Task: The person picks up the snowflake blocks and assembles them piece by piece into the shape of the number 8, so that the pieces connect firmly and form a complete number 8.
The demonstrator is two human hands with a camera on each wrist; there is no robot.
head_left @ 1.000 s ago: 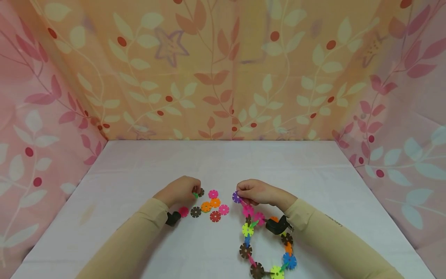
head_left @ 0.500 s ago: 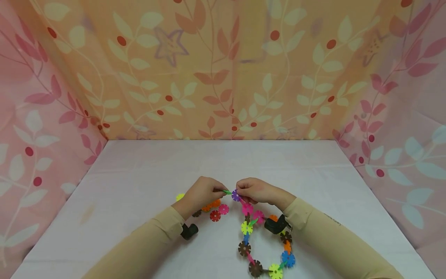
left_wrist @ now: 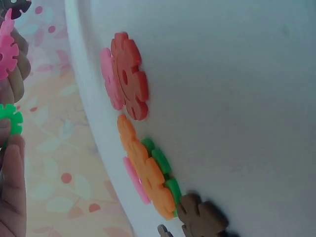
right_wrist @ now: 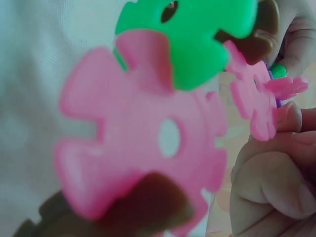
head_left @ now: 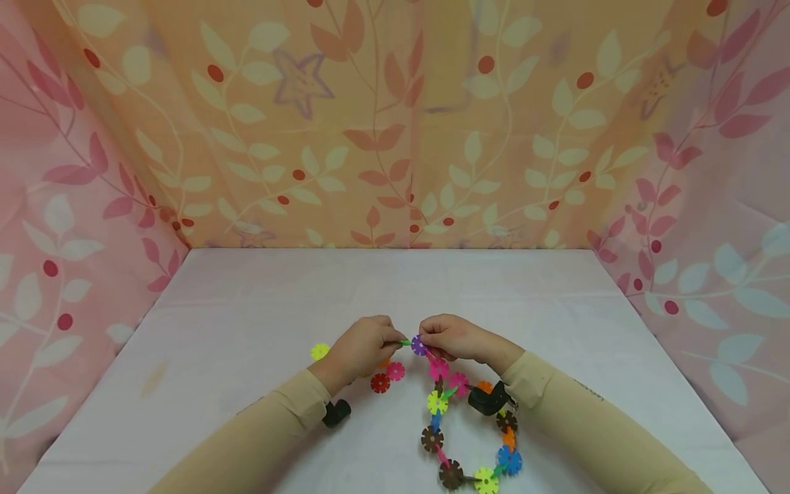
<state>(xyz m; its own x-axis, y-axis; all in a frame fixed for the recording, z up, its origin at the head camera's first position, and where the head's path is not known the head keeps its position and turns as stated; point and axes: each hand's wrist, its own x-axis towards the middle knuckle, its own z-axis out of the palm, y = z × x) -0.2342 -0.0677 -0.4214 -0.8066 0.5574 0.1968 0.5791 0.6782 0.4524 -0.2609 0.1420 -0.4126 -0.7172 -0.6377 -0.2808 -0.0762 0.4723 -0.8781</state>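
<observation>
At the far left I have a pink leaf-print cloth (head_left: 62,226), and beside it the left edge of the white table (head_left: 395,281) slants outward toward the near side. Next comes the left tan sleeve (head_left: 253,436), with a small dark mark I can't read, and a black wrist camera (head_left: 337,414) at its cuff. On the far side of that cuff lies a yellow disc (head_left: 319,352), just left of the left hand (head_left: 364,350).

That hand pinches a green disc (head_left: 404,342) edge-on against the purple disc (head_left: 419,345); I can't tell whether their slots have joined. Near and slightly right of the fingers lie a red disc (head_left: 380,383) and a pink disc (head_left: 396,371). My left wrist view adds 2 overlapping orange discs (left_wrist: 150,173) and a brown disc (left_wrist: 200,217).

The right hand (head_left: 465,339) grips the purple disc, from which a chain of slotted discs (head_left: 433,444) runs near and right into a ring, partly covered by the right wrist camera (head_left: 487,399). The right tan sleeve (head_left: 592,425) carries faint dark lettering, too small to read.

A broad stretch of table separates both hands from the straight far edge, where the orange backdrop (head_left: 395,158) rises. The right edge lies well beyond the chain.
</observation>
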